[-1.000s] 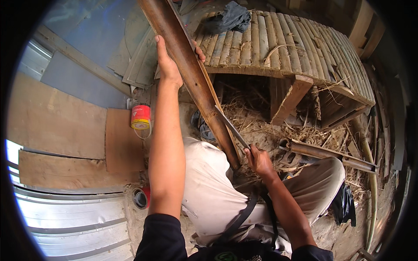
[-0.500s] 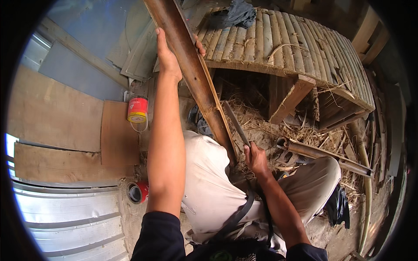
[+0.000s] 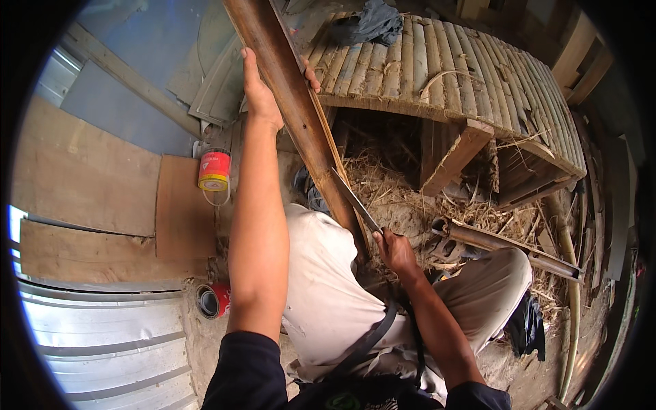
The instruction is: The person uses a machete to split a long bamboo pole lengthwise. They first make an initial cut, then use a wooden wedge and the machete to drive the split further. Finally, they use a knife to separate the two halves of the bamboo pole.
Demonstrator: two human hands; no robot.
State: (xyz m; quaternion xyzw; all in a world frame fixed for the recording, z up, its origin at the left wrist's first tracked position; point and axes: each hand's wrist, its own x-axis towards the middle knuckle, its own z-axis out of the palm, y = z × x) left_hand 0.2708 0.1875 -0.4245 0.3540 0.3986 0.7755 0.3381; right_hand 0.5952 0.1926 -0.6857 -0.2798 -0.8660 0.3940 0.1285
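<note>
A long split bamboo trough (image 3: 301,119), brown and hollow on its inner face, slants from the top of the view down to beside my knee. My left hand (image 3: 262,99) is wrapped around it from beneath, with the thumb along one side and fingertips showing over the other. In my right hand (image 3: 398,251) is a long-bladed knife (image 3: 357,202), its handle hidden in my fist. The blade lies across the bamboo's right edge, near the lower end. A thin strip stands slightly apart along that edge.
A bamboo-slat bench (image 3: 437,65) with a dark cloth (image 3: 369,22) stands ahead. Another split bamboo piece (image 3: 509,247) lies right, among shavings (image 3: 383,181). Two red cans (image 3: 214,171) are at left, near wooden boards (image 3: 89,178). A black plastic bag (image 3: 527,328) lies beside my right knee.
The knife has moved left and its blade tip now overlaps the bamboo's edge, where before it was held apart to the right. My left hand keeps its hold almost unmoved.
</note>
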